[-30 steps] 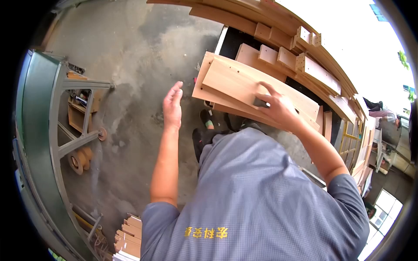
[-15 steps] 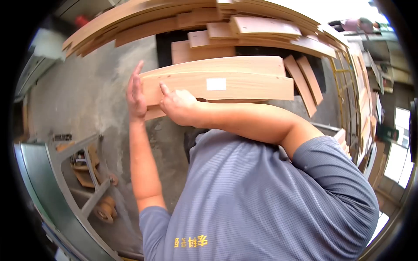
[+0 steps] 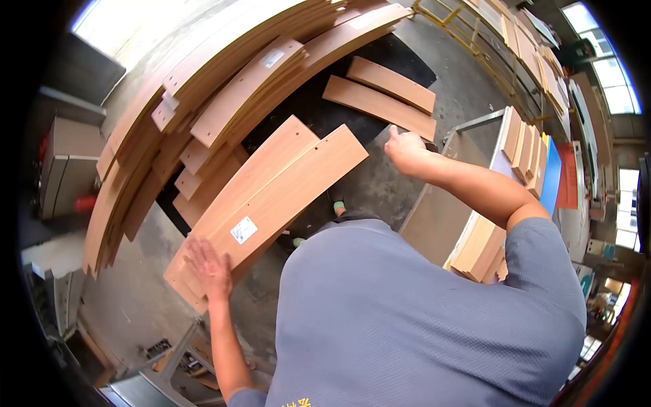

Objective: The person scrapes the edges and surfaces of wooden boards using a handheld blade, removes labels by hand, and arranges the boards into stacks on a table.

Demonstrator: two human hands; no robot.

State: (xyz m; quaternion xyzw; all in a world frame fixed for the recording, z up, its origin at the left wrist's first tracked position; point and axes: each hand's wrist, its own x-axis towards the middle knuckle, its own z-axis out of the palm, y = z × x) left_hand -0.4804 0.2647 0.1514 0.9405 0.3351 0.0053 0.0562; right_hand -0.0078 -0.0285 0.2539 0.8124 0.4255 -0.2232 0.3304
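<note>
My left hand (image 3: 210, 268) lies with fingers spread on the near end of a wooden board (image 3: 298, 186). A white printed label (image 3: 244, 230) is stuck on this board, which has small holes near its ends. Another wooden board (image 3: 261, 166) lies partly under it, and more wood shows below. My right hand (image 3: 407, 150) is raised off to the right, apart from these boards. Its fingers look mostly curled, with one digit pointing away from me; whatever they hold, if anything, is hidden. Just beyond it are two loose boards (image 3: 383, 102).
Stacked long boards (image 3: 237, 95) stand at the upper left on a black mat (image 3: 400, 57). At my right is a metal-edged cart (image 3: 444, 183) with wooden strips (image 3: 525, 152). A yellow metal frame (image 3: 468, 44) stands farther back. A metal frame (image 3: 180, 353) is at lower left.
My right hand has moved from the labelled board out to the right. My left hand has shifted from the boards' end edge onto the top face. The view has turned, so the boards slant.
</note>
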